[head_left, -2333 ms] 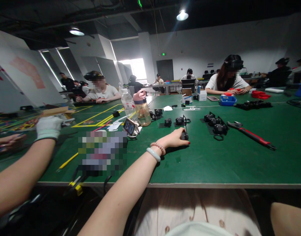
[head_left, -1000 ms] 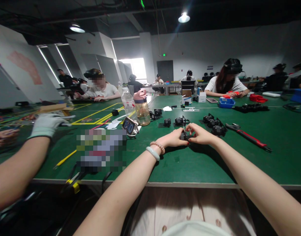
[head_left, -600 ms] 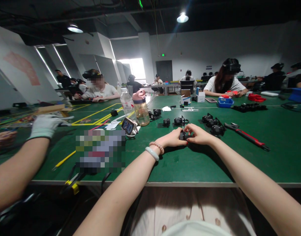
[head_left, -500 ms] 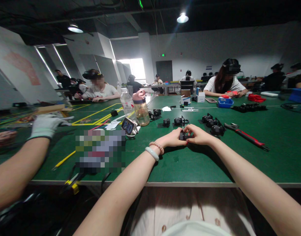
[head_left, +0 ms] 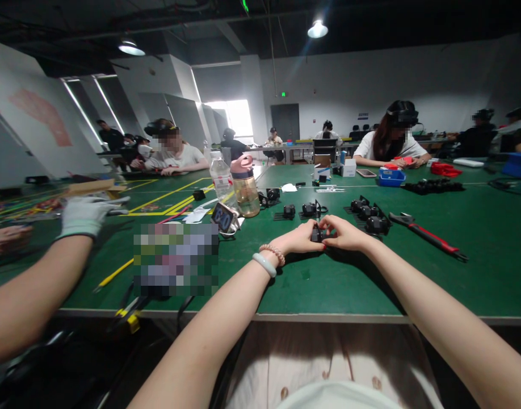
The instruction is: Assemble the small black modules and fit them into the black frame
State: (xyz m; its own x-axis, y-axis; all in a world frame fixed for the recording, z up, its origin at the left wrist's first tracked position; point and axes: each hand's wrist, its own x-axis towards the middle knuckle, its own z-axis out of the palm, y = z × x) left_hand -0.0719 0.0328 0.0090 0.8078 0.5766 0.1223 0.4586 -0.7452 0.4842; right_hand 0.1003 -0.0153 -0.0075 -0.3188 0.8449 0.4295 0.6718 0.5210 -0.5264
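Note:
Between my two hands, low over the green table (head_left: 286, 295), is a small black part (head_left: 317, 233). The fingers of my left hand (head_left: 303, 237) close on its left side; a beaded bracelet and a pale bangle circle that wrist. My right hand (head_left: 342, 233) pinches the same part from the right, thumb and fingertips bent round it. Just beyond my hands lie similar black parts (head_left: 309, 209), with another group (head_left: 371, 216) to the right behind my right hand.
Pliers with red handles (head_left: 431, 237) lie at the right. A bottle with a pink lid (head_left: 246, 190), a small clock (head_left: 223, 220) and a blurred-out bundle (head_left: 175, 255) are on the left. A co-worker's gloved hand (head_left: 82, 217) is at far left. People sit across the table.
The thin upright piece that stood above the black part between my hands no longer shows. My hands have barely moved; the co-worker's gloved hand has shifted slightly right.

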